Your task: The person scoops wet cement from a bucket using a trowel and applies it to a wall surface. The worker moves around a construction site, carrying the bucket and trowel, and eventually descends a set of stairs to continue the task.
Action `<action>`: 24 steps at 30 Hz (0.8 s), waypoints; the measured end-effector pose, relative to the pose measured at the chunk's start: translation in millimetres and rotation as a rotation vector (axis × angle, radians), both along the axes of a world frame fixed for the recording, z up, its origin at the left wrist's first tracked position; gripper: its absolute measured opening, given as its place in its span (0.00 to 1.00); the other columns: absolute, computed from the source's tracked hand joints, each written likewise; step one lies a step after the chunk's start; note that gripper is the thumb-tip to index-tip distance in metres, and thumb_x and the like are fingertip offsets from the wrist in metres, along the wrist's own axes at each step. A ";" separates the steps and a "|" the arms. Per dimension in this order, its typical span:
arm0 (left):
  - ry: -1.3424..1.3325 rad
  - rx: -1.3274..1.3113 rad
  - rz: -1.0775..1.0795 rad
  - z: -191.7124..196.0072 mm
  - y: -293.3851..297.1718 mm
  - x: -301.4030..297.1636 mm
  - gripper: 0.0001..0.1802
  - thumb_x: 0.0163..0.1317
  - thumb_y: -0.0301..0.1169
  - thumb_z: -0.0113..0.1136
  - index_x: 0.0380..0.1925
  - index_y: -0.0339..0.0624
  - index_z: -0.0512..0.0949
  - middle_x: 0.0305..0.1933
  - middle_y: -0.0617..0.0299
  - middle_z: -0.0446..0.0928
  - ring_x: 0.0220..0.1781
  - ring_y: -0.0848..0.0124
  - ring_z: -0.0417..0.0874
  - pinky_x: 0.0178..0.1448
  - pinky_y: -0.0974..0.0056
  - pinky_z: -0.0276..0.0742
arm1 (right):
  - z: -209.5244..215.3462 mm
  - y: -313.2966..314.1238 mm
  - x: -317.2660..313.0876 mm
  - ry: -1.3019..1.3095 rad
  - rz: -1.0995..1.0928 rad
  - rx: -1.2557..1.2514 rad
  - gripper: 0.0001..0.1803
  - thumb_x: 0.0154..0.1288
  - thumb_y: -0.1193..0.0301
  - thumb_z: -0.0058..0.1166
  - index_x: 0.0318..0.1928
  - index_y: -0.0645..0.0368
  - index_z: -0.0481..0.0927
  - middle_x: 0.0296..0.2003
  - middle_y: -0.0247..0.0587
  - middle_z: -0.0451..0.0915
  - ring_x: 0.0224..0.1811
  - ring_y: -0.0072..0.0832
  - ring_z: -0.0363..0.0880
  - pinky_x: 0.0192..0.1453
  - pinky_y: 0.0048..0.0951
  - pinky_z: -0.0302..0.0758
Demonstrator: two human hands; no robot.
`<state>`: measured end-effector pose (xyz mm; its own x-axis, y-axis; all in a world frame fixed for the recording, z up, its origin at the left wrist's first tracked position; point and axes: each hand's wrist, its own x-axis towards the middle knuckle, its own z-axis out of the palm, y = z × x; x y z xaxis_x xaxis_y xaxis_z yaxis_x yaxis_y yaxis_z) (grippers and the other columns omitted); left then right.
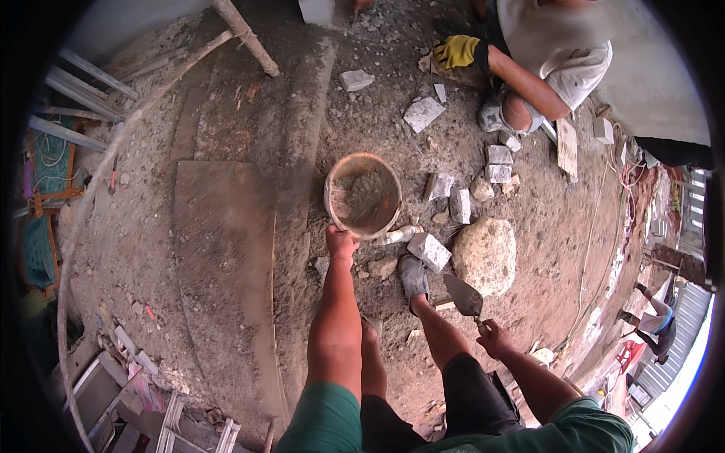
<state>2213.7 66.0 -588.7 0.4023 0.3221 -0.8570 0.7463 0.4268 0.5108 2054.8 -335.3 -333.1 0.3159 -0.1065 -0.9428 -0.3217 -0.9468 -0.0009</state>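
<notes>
My left hand (342,243) is closed on the near rim of a round bucket (329,198). Grey-brown mortar (361,195) lies inside it and is smeared up its wall. My left arm reaches straight out to it. Closer to my body on the right, my right hand (495,339) grips the handle of a pointed trowel (463,294), its blade angled forward and left. Below the blade is the ground by my shoe (413,276). A pale block (429,251) lies just beyond that shoe, and a bottle-like thing (400,235) rests beside the bucket.
A large pale boulder (485,257) sits right of my foot, with several broken blocks (460,205) beyond it. A co-worker in a yellow glove (456,52) crouches at the far right. A flat board (223,226) covers ground at left; a wooden pole (245,38) stands far left.
</notes>
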 end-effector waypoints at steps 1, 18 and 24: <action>0.052 0.018 -0.037 -4.9 1.4 -1.4 0.10 0.63 0.22 0.55 0.42 0.49 0.70 0.38 0.67 0.73 0.41 0.68 0.79 0.50 0.47 0.82 | -1.1 4.9 5.5 0.023 0.028 0.001 0.26 0.65 0.58 0.54 0.62 0.50 0.68 0.60 0.43 0.68 0.56 0.51 0.75 0.58 0.49 0.74; -0.138 0.412 -0.979 258.5 -5.1 -297.5 0.28 0.59 0.35 0.63 0.59 0.37 0.70 0.59 0.43 0.74 0.62 0.45 0.73 0.67 0.49 0.68 | -96.6 145.2 136.4 -0.274 0.044 0.283 0.29 0.66 0.56 0.50 0.62 0.54 0.62 0.43 0.64 0.80 0.48 0.60 0.79 0.53 0.55 0.74; -0.236 0.523 -1.037 322.6 -26.5 -335.9 0.25 0.50 0.37 0.68 0.48 0.41 0.78 0.51 0.53 0.77 0.57 0.53 0.75 0.60 0.48 0.65 | -141.3 205.8 182.1 -0.191 -0.016 0.224 0.29 0.69 0.53 0.42 0.65 0.53 0.61 0.49 0.64 0.79 0.54 0.58 0.77 0.59 0.54 0.71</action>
<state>1877.8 39.5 -266.2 0.8081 0.0382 -0.5878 0.4767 -0.6286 0.6145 2236.9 -129.5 -474.4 0.4896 0.0915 -0.8671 -0.3104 -0.9110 -0.2714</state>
